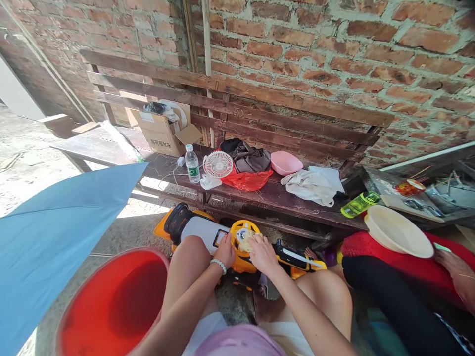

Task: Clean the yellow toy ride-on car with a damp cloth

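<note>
Between my knees stands a yellow, white and black ride-on toy vehicle (198, 230) with a yellow steering wheel (245, 225). My left hand (225, 251), a beaded bracelet on its wrist, is closed at the wheel's left rim; its fingertips are partly hidden. My right hand (262, 252) presses a crumpled pale-yellow cloth (246, 242) onto the hub and right part of the wheel. Its fingers are bent over the cloth. To the right of that hand, a black-and-yellow arm (300, 259) of the toy extends.
A red tub (111, 306) is at my left, under a blue umbrella (67, 232). The wooden bench (170, 175) ahead holds a cardboard box (159, 131), water bottle (192, 165), fan (218, 164) and pink basin (285, 162). At right, another person sits with a cream basin (399, 232).
</note>
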`<state>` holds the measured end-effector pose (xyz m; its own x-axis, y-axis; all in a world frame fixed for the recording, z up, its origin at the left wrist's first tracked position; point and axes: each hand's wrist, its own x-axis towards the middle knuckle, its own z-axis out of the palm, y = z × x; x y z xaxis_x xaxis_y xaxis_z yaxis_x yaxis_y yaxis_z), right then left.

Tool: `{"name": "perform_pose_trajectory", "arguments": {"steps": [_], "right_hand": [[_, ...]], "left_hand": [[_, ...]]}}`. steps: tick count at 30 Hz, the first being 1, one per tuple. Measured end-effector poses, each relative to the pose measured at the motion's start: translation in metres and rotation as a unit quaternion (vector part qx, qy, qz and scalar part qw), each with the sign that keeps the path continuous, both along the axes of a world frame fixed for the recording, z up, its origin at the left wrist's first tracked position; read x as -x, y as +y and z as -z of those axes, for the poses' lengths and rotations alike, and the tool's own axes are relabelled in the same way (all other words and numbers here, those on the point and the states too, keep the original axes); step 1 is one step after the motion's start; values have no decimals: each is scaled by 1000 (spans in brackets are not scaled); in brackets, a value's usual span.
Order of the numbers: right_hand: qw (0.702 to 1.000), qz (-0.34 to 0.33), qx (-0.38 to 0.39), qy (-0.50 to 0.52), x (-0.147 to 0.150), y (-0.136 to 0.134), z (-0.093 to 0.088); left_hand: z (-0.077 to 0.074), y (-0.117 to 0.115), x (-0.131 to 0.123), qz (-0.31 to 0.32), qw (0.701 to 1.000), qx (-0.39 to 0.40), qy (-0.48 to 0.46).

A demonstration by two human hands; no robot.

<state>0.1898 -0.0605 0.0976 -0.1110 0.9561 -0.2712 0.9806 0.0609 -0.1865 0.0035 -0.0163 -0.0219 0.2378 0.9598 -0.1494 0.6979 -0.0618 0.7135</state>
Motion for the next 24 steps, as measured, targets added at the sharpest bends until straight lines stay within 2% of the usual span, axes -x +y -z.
{"name": "perform_pose_trajectory", "arguments": {"steps": [3,7,12,17,21,24], "right_hand": [[999,-36,-27,-6,8,34,-4],[993,-117,30,8,25,75,12],[994,-94,63,6,22,104,29],[997,-32,65,7,-1,105,33],[999,10,44,-2,-16,83,37],[997,56,44,-20,-19,70,32]], "left_hand": [[2,-3,-4,6,1000,-3,-4],[0,-5,-5,30,999,-9,30],[-2,-6,-3,49,998,-3,45],[-2,-6,-1,49,998,17,25],[-5,-6,-1,44,998,32,18],[-8,-6,-3,47,998,36,30]]}}
